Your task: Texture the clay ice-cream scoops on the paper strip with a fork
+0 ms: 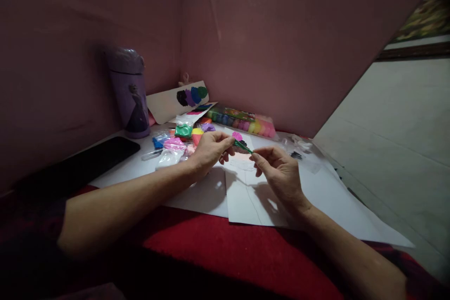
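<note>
My left hand (pixel 210 150) and my right hand (pixel 277 171) meet over a white sheet of paper (pixel 246 197) with a faint drawing. Both pinch a thin green strip of clay (pixel 242 146), one at each end. Just behind the strip, pink clay (pixel 236 135) and a dark patch of clay sit on the drawing. Fingers of both hands are closed on the strip.
Small bags of coloured clay (pixel 176 143) lie left of my hands. A tray of clay colours (pixel 242 121) stands by the pink wall. A purple bottle (pixel 131 93), a black phone (pixel 87 161), a card with colour blobs (pixel 183 98) and a red cloth (pixel 228 248) are about.
</note>
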Motion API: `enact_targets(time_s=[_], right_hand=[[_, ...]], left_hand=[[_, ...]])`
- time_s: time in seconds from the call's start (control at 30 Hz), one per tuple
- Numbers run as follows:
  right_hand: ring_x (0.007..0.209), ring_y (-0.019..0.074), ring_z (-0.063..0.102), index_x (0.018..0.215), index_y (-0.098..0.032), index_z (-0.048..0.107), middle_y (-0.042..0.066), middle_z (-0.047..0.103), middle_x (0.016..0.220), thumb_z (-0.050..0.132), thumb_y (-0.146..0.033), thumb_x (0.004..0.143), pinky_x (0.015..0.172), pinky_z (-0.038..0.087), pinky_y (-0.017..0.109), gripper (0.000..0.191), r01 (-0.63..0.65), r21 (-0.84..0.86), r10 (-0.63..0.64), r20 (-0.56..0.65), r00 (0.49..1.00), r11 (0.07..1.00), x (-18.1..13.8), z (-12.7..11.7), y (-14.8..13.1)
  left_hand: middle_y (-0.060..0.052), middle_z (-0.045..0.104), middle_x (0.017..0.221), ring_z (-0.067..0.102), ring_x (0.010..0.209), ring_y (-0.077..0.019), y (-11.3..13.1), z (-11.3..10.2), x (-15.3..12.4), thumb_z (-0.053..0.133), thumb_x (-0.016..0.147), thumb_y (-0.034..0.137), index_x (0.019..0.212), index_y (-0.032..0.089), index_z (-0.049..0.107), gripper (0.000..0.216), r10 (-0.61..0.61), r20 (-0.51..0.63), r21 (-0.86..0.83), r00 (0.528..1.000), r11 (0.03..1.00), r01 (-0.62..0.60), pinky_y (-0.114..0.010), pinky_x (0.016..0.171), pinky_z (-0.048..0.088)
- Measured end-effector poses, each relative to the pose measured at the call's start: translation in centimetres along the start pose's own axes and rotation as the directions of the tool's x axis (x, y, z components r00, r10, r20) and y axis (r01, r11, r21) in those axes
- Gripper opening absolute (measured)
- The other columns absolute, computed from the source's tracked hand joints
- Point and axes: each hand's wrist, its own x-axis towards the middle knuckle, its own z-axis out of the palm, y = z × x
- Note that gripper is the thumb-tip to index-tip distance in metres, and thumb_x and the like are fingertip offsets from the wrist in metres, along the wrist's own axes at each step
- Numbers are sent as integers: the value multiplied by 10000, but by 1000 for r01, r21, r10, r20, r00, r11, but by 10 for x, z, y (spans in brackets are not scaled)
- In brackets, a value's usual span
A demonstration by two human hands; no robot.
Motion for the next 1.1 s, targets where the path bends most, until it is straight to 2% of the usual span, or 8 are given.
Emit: enact_targets(time_s=[0.23,0.3,0.4,0.57,0.73,0.83,1.03,1.1], right_hand=[[633,120,582,897,-190,645,7,645,793,708,-270,775,511,502,241,159,7,84,-18,136,991,996,-3,3,1],[645,123,592,890,-193,647,4,645,780,700,-253,784,521,504,240,133,13,83,-25,144,989,996,-3,3,0],[627,114,588,904,-192,648,1,643,761,667,-227,810,521,502,236,101,13,63,-22,138,990,998,-4,3,0],[650,138,612,971,-190,622,6,650,739,662,-243,815,499,504,245,169,-10,104,-3,131,991,995,-3,4,0],[612,117,584,880,-173,647,6,637,716,661,-241,815,494,500,235,95,8,61,-16,127,992,998,-4,4,-2],[605,115,583,861,-175,645,5,637,713,663,-244,813,499,501,235,87,24,47,-29,112,993,999,-5,3,-5],[555,103,565,842,-166,627,4,637,716,684,-241,780,469,494,233,113,8,59,-8,5,1000,998,-1,1,-3],[555,106,572,859,-162,624,10,642,729,691,-252,774,459,498,234,140,-15,90,15,-9,1000,996,1,0,1]], left_hand=[[17,584,548,490,394,-51,-3,8,-5,558,851,172,842,88,628,109,-84,179,48,980,996,77,-162,388,366],[19,577,535,488,388,-50,-3,9,-5,550,852,168,816,88,621,113,-103,210,66,972,994,91,-159,382,364],[11,582,542,488,393,-50,-4,9,-5,561,840,182,738,95,600,140,-75,237,71,969,996,60,-158,375,361],[-5,615,604,482,410,-48,-7,8,-6,590,806,184,781,93,611,96,-32,254,83,967,996,12,-166,382,368],[-21,629,640,498,448,-52,-6,8,-7,593,794,185,755,101,591,92,-12,263,110,965,994,-18,-167,399,378],[-12,610,612,488,437,-54,-4,9,-8,576,801,179,709,117,560,112,-4,244,113,970,993,-24,-170,392,376],[6,578,568,464,404,-42,0,6,-3,575,802,168,662,126,537,150,13,59,47,998,999,-16,-161,374,348],[3,581,574,472,412,-41,0,3,-1,601,797,202,654,120,551,173,25,35,27,999,999,-26,-160,380,347]])
